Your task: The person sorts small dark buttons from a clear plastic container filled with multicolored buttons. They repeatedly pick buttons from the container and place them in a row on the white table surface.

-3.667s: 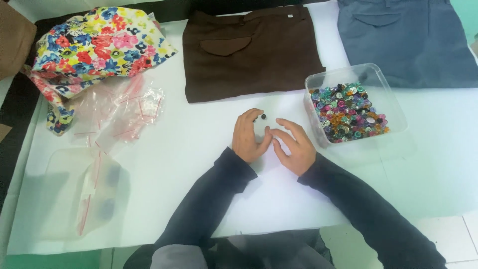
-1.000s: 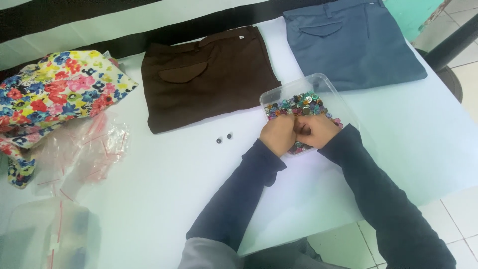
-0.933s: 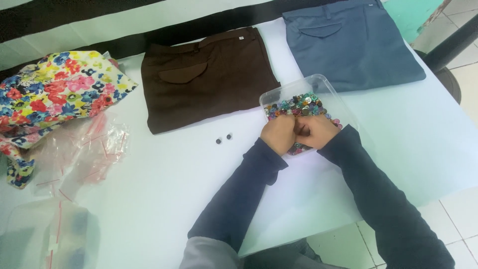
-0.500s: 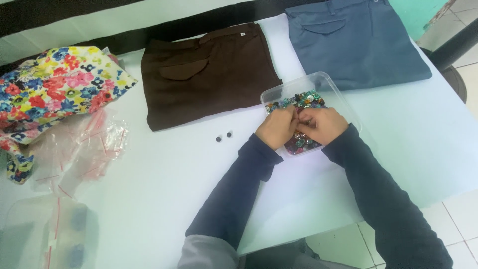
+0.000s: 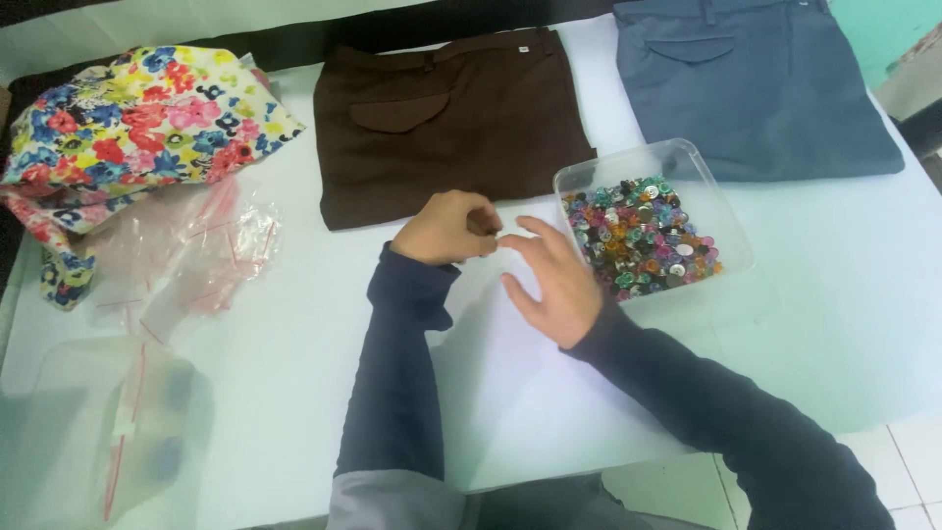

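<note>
Head view, looking down on a white worktop (image 5: 294, 393). The left hand (image 5: 448, 228) rests on the worktop just below the folded brown trousers (image 5: 446, 118), its fingers curled together; whether they pinch anything cannot be told. The right hand (image 5: 551, 278) lies beside it, fingers spread apart and holding nothing, its fingertips almost meeting those of the left hand. Just right of the right hand stands a clear plastic tray (image 5: 721, 211) filled with mixed coloured buttons (image 5: 638, 236). Folded blue-grey trousers (image 5: 746, 83) lie beyond the tray at the far right. A floral cloth (image 5: 137, 123) lies bunched at the far left, with crumpled clear plastic bags (image 5: 191, 250) beside it and further clear bags (image 5: 118, 422) at the near left edge.
</note>
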